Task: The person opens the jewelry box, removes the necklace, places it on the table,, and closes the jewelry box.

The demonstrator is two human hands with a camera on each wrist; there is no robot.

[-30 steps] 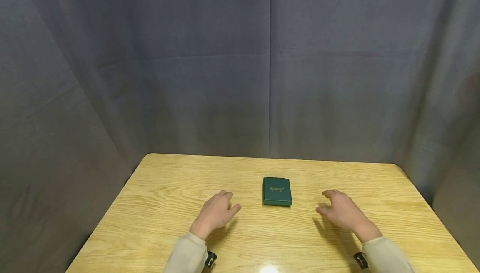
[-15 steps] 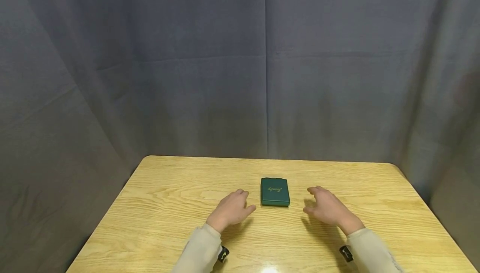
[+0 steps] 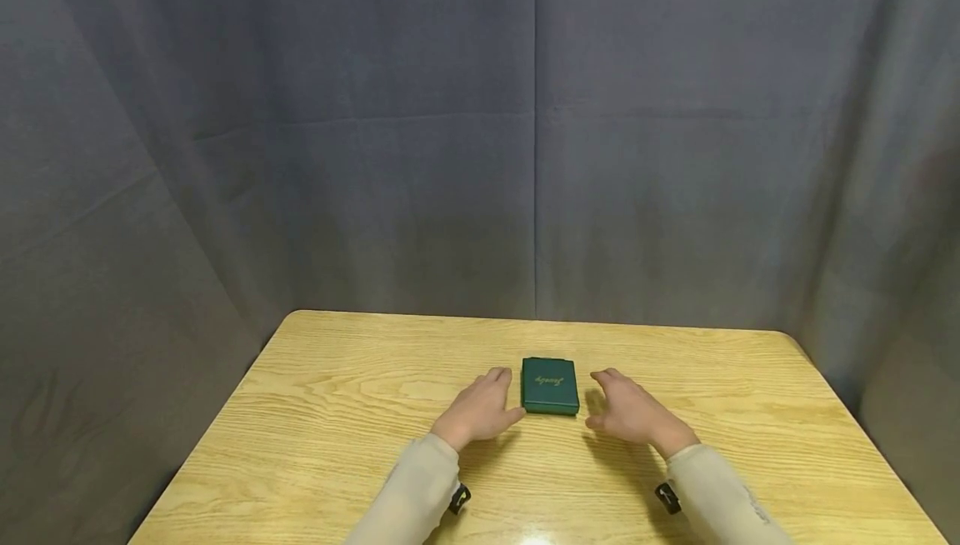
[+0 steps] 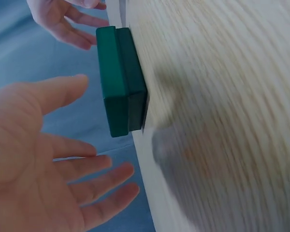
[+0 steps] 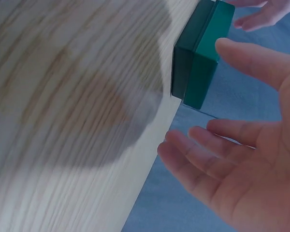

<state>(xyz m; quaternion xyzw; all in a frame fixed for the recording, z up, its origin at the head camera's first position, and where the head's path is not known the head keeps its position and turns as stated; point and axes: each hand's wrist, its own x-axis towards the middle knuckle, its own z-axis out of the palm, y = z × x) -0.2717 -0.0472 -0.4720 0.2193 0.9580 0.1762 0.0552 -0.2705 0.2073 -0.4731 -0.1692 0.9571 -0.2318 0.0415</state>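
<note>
A flat dark green jewelry box [image 3: 551, 385] with gold lettering on its lid lies closed on the wooden table. Just left of it is my left hand [image 3: 480, 408], fingers spread and thumb tip close to the box's near corner. On the other side my right hand [image 3: 633, 408] faces it across a narrow gap, thumb and fingers apart. Seen from the left wrist, the box [image 4: 121, 79] stands beyond the loosely extended left fingers [image 4: 99, 186]. The right wrist view has the box [image 5: 203, 53] past the right thumb, palm turned toward it. Neither hand holds anything.
The light wood table [image 3: 360, 428] has rounded far corners and runs back to a grey curtain [image 3: 420, 195], which also hangs along both sides. Dark straps [image 3: 459, 498] show under the pale sleeves at the wrists.
Both hands have moved inward from either side toward the jewelry box, narrowing the gaps. The box stays where it was on the table.
</note>
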